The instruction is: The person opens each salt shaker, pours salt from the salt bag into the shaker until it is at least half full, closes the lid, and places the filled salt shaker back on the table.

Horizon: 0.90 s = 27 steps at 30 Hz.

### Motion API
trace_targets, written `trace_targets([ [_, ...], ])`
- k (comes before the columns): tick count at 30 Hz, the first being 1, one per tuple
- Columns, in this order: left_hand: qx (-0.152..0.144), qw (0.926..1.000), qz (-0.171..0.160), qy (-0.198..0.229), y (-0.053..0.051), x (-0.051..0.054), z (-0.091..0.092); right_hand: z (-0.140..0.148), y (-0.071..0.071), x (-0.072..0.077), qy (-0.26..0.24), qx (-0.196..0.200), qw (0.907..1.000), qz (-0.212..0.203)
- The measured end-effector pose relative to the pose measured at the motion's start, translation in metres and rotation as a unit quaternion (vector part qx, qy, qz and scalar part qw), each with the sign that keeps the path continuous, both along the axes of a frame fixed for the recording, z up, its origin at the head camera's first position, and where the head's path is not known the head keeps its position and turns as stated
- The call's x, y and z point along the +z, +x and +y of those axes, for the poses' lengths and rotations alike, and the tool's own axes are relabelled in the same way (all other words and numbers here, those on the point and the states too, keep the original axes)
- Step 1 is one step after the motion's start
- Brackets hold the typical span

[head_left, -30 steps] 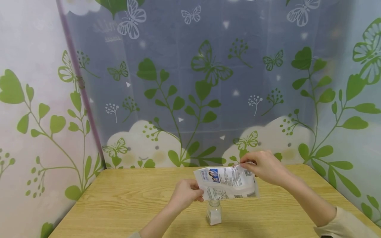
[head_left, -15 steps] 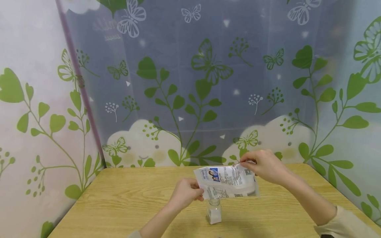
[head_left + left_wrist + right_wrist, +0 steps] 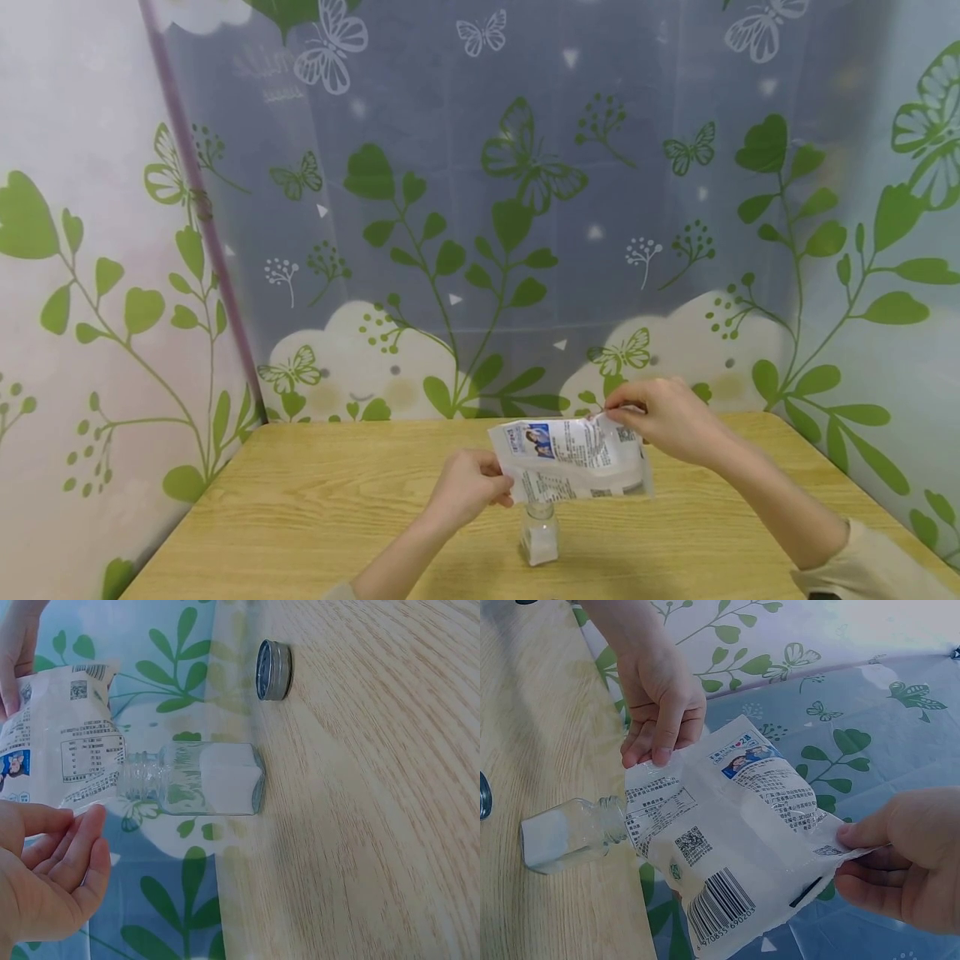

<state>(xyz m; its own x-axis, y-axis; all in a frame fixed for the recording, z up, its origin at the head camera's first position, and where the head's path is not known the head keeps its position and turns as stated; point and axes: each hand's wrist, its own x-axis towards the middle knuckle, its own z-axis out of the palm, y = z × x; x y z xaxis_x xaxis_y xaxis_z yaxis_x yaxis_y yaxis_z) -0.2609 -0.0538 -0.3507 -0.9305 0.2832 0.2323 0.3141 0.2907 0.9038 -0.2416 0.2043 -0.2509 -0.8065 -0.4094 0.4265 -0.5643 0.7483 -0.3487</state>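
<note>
A white printed plastic bag [image 3: 573, 458] is held tilted over a small clear glass jar [image 3: 540, 537] on the table. My left hand [image 3: 468, 490] pinches the bag's edge near the jar's mouth. At the upper far corner, my right hand [image 3: 671, 421] pinches the bag between thumb and fingers. White powdery contents fill roughly half of the glass jar [image 3: 214, 780], seen in the left wrist view. The bag [image 3: 735, 832] meets the jar's threaded neck in the right wrist view and hides the opening.
A round metal lid [image 3: 274, 671] rests on the wooden table [image 3: 375, 795] beside the jar. Printed curtains with leaves and butterflies [image 3: 525, 167] stand behind the table and on both sides.
</note>
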Motion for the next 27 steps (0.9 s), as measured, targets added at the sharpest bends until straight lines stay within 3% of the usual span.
trace_targets([
  [27, 0.004, 1.0000, 0.000, -0.003, 0.0009, -0.0003, 0.0003, -0.0001, 0.0015, 0.0011, -0.008, 0.000, 0.9999, -0.011],
])
